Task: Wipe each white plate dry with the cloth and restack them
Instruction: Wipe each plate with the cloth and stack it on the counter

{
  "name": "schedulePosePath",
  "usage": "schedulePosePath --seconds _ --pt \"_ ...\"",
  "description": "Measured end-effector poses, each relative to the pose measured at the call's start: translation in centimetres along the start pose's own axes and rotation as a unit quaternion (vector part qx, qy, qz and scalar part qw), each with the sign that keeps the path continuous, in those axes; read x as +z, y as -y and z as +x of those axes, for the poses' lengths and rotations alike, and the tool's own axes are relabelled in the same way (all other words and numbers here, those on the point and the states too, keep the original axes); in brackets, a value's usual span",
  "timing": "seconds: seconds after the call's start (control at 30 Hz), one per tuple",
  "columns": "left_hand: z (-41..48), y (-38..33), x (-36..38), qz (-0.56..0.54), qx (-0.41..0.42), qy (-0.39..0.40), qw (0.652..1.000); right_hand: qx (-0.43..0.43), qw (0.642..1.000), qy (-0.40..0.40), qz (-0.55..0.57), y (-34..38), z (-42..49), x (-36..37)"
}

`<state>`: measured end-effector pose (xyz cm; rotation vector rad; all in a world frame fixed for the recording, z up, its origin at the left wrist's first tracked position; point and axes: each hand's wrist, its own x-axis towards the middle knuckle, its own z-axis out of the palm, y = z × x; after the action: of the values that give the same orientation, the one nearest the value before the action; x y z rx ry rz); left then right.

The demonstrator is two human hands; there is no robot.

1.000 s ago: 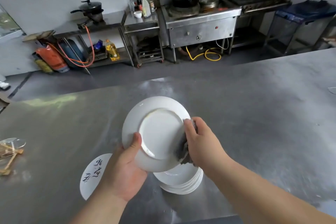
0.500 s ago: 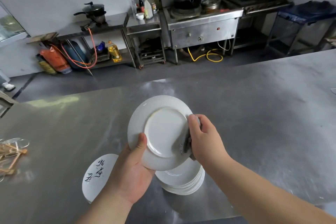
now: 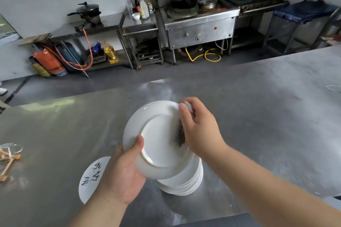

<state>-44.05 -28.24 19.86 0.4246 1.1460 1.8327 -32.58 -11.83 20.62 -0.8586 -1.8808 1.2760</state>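
Left hand (image 3: 123,175) is gripping white plate (image 3: 158,142) at lower rim, mid-frame, underside up; right hand (image 3: 200,129) is pinching dark cloth (image 3: 181,134) against plate's right edge, w/ stack (image 3: 184,180) just below.

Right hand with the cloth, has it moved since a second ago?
Yes. The right hand slid up the rim of the held plate, farther from the stack of plates on the table.
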Motion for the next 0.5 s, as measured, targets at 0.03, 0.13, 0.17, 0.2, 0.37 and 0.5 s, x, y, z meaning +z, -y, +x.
schedulePosePath --seconds 0.03,0.13,0.17,0.2,0.37,0.5 --pt "0.1 0.1 0.1 -0.005 0.004 -0.01 1.0 0.072 0.996 -0.007 0.047 -0.9 -1.2 0.6" --pt "0.2 0.8 0.2 -0.006 -0.016 -0.041 0.999 0.188 0.979 0.016 0.072 -2.5 -2.4 1.9" --pt "0.2 1.2 0.3 -0.008 -0.024 -0.042 0.999 0.181 0.982 0.007 0.055 -2.5 -1.5 1.8" --pt "0.1 1.6 0.2 -0.012 -0.033 -0.035 0.999 0.156 0.988 -0.002 0.02 -2.2 -0.2 1.5" --pt "-0.4 1.5 -0.4 0.002 -0.105 0.007 0.994 -0.039 0.984 0.088 -0.15 0.4 4.4 -0.7" --pt "0.2 0.5 -0.6 0.04 -0.108 0.002 0.993 -0.105 0.967 0.139 -0.186 0.7 3.5 -0.2"
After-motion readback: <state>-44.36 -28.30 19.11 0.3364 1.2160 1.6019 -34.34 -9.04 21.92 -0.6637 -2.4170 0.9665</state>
